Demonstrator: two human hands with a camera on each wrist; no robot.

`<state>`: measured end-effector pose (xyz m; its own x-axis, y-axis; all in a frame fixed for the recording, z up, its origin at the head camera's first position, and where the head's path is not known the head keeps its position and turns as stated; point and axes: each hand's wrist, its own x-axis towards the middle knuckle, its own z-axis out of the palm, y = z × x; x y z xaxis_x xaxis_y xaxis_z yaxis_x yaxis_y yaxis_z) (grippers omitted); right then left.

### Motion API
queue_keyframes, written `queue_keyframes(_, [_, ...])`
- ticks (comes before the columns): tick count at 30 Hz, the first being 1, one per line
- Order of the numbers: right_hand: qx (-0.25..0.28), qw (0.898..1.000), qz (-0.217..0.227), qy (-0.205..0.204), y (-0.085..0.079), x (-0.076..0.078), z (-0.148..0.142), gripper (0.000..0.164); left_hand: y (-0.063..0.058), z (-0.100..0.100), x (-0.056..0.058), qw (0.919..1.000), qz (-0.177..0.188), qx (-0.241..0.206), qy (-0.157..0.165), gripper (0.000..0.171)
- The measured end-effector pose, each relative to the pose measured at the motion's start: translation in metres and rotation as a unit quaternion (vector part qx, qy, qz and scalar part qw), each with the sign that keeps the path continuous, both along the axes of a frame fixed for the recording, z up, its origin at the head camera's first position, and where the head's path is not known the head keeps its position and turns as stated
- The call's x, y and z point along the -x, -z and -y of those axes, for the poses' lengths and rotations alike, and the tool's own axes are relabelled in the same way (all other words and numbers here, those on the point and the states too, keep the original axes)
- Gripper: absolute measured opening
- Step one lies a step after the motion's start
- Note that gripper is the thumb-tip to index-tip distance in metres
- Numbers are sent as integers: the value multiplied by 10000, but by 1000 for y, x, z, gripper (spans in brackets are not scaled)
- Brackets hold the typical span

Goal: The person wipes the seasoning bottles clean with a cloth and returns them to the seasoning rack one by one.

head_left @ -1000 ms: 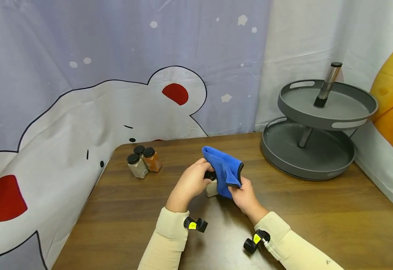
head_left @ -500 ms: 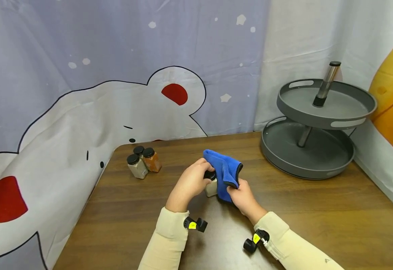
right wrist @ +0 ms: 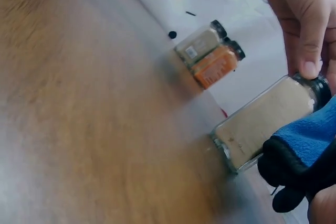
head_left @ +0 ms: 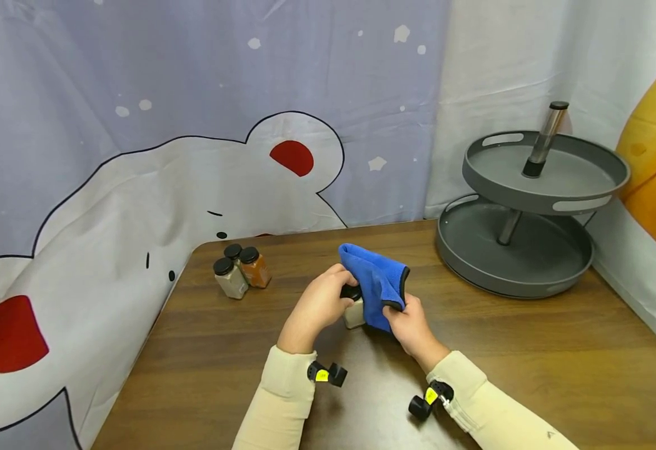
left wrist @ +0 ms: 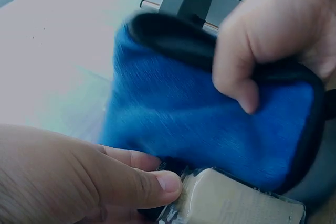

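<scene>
My left hand [head_left: 321, 301] grips a spice jar [right wrist: 265, 121] by its black lid, thumb and fingers closed round it. The jar is square, clear and filled with pale beige powder; in the head view the cloth covers its right side. My right hand [head_left: 414, 326] pinches a blue cloth [head_left: 377, 281] with black edging by its near border. The cloth lies against the jar's side. In the left wrist view the cloth [left wrist: 199, 108] hangs between the two hands, with the right thumb pressed over it and the jar [left wrist: 236, 200] below.
Several more jars stand at the table's back left: a pale one [head_left: 230, 280], an orange one [head_left: 256, 270] and one behind [head_left: 232, 251]. A grey two-tier round tray [head_left: 516, 289] stands back right. Printed curtains [head_left: 204, 181] line the table's far and side edges.
The right hand dips slightly with the cloth, then comes back up and a little right, rubbing along the jar. The left hand and the jar stay in place.
</scene>
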<state>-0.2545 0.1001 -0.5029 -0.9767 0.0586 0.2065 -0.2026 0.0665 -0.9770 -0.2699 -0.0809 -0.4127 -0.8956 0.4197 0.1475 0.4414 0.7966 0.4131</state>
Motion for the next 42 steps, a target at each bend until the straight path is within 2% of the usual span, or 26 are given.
queue_keyframes(2, [108,9999,-4,-30,0,0,0,31,0,0,0,10000,11,-24,-4,28])
queue_keyframes(7, [-192,9992,357,41,5,2,0,21,1,0,0,10000,15,-16,15,30])
queue_keyframes(13, [210,9997,82,73,0,0,0,30,0,0,0,10000,17,-56,7,28])
queue_keyframes(19, [-192,9985,506,-24,6,4,1,15,2,0,0,10000,-23,-11,9,30])
queue_keyframes(25, [578,9979,278,-4,-2,2,0,29,3,1,0,10000,14,-67,-20,29])
queue_keyframes(30, [3,9988,485,-15,1,2,0,22,1,1,0,10000,3,-51,-14,30])
queue_keyframes(36, [430,9984,374,-42,0,3,1,28,0,1,0,10000,19,-72,-33,29])
queue_keyframes(39, [-9,9981,614,-31,3,4,0,14,0,1,0,10000,18,-56,16,30])
queue_keyframes(42, [-300,9965,781,-12,3,9,-3,9,0,2,2,10000,35,-59,21,32])
